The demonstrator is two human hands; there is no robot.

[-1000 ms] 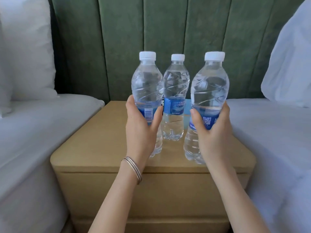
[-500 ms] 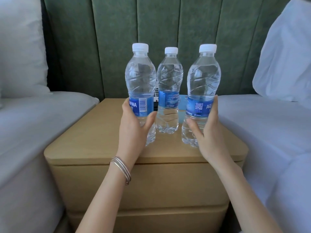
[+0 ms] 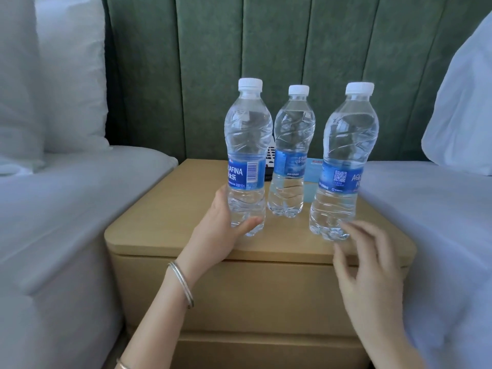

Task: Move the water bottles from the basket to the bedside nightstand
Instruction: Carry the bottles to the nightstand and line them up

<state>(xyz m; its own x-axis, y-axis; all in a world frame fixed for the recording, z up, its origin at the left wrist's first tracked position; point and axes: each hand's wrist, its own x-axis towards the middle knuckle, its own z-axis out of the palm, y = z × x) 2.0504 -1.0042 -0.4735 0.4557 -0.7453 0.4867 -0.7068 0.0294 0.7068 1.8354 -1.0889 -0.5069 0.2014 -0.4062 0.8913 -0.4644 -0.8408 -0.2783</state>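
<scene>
left hand fingers grasp left bottle low, likely steadying it on table | right hand fingers released, right bottle just beyond them

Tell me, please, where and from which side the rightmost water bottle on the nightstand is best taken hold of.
Probably round its blue label band, from the front, with the right hand. The rightmost bottle stands upright near the nightstand's front edge; the middle bottle flanks its left and the bed its right, leaving the front free.
</scene>
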